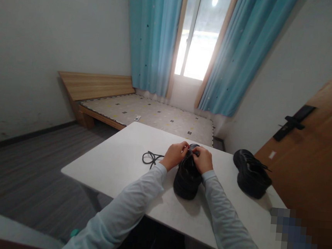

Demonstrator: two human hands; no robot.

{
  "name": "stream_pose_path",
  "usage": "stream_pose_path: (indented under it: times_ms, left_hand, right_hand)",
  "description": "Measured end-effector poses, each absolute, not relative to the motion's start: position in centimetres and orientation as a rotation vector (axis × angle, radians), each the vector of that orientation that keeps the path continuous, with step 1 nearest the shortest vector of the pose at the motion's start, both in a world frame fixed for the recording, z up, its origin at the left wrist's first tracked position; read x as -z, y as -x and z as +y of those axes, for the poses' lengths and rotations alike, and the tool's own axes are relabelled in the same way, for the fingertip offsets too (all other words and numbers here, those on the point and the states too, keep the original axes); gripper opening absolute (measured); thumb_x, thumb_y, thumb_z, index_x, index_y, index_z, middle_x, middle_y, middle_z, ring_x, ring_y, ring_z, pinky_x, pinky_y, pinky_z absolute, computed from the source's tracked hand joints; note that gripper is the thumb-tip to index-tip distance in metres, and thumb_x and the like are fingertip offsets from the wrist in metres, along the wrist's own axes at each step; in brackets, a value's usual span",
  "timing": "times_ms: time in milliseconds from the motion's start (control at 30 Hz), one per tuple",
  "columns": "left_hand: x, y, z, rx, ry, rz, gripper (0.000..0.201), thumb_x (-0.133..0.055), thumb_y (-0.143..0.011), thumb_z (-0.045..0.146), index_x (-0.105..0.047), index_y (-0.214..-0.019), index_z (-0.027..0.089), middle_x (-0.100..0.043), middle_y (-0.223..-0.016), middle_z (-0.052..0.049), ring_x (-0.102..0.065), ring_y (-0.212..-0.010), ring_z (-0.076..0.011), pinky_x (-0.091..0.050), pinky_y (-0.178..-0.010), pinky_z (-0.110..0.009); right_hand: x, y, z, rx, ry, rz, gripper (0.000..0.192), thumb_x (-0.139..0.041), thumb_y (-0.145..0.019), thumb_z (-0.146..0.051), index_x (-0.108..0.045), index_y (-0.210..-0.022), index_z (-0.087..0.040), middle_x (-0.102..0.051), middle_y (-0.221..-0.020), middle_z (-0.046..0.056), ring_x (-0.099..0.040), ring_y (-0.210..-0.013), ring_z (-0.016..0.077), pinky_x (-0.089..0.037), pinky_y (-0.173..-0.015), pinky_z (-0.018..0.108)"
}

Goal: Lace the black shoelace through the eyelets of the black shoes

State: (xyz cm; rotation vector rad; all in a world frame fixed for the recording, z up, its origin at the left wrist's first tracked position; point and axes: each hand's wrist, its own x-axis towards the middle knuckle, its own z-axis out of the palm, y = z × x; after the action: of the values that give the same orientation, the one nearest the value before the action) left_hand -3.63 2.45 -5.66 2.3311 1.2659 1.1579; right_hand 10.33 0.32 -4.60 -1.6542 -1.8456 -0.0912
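Note:
A black shoe (pixel 188 180) rests on the white table, its heel towards me and its toe pointing away. On its left side, my left hand (pixel 175 154) is closed, fingertips pinching the upper by the eyelets. My right hand (pixel 203 160) is also closed at the opposite side of the lacing area; whatever is between its fingertips is too small to make out. A dark shoelace (pixel 150 159) lies in loops on the table to the left, one end passing behind my left hand. Both hands partly cover the shoe's front.
Another black shoe (pixel 251 174), with laces in it, stands at the table's right edge. The white table (pixel 107 158) has a bed (pixel 155 114) beyond it, bearing a small white object (pixel 137 118). A wooden door (pixel 311 152) is at the right. Something blurred out covers the lower right.

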Motion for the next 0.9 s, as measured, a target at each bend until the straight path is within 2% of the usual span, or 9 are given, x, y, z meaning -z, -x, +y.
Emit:
stream_pose_path:
  times_ms: [200,500,633,800,900]
  left_hand:
    - [5.7,3.6,2.4,-1.184,-2.245,1.21,0.023,-0.039,-0.088,0.022,-0.062,-0.088,0.02,-0.068,-0.081,-0.001,-0.062,-0.074,-0.013,-0.044,-0.071,-0.022]
    - [5.8,3.5,2.8,-1.188,-2.122,1.162,0.021,-0.042,-0.085,0.021,-0.063,-0.087,0.02,-0.068,-0.081,0.0,-0.062,-0.075,-0.0117,-0.046,-0.073,-0.021]
    - [5.9,3.5,2.9,-1.194,-2.06,1.137,0.022,-0.041,-0.085,0.019,-0.062,-0.092,0.02,-0.069,-0.082,0.0,-0.063,-0.079,-0.0119,-0.047,-0.074,-0.022]
    - [5.8,3.5,2.9,-1.198,-2.113,1.086,0.025,-0.041,-0.087,0.021,-0.063,-0.099,0.02,-0.068,-0.099,-0.002,-0.061,-0.094,-0.0133,-0.045,-0.088,-0.025]
    - [5.8,3.5,2.9,-1.153,-2.113,1.026,0.027,-0.04,-0.089,0.024,-0.062,-0.103,0.022,-0.067,-0.103,-0.001,-0.059,-0.098,-0.0133,-0.044,-0.09,-0.025]
  right_hand:
    - [4.7,-10.5,0.4,0.153,1.683,-1.842,0.016,-0.056,-0.068,-0.013,-0.07,-0.071,-0.02,-0.07,-0.08,0.004,-0.06,-0.077,0.0191,-0.043,-0.075,0.029]
    - [4.2,-9.8,-0.2,0.148,1.763,-1.77,0.017,-0.056,-0.071,-0.013,-0.07,-0.073,-0.022,-0.07,-0.079,0.005,-0.062,-0.075,0.0192,-0.044,-0.071,0.029]
    - [3.9,-9.4,-0.5,0.147,1.809,-1.748,0.015,-0.055,-0.071,-0.013,-0.068,-0.073,-0.021,-0.069,-0.081,0.007,-0.062,-0.074,0.0203,-0.043,-0.068,0.029]
    - [4.2,-9.6,-0.3,0.099,1.745,-1.691,0.014,-0.051,-0.073,-0.014,-0.063,-0.068,-0.019,-0.066,-0.076,0.008,-0.059,-0.073,0.0199,-0.042,-0.07,0.03]
    - [4.6,-9.9,-0.3,0.113,1.685,-1.624,0.013,-0.048,-0.074,-0.014,-0.06,-0.069,-0.018,-0.063,-0.074,0.007,-0.057,-0.073,0.0202,-0.042,-0.071,0.031]
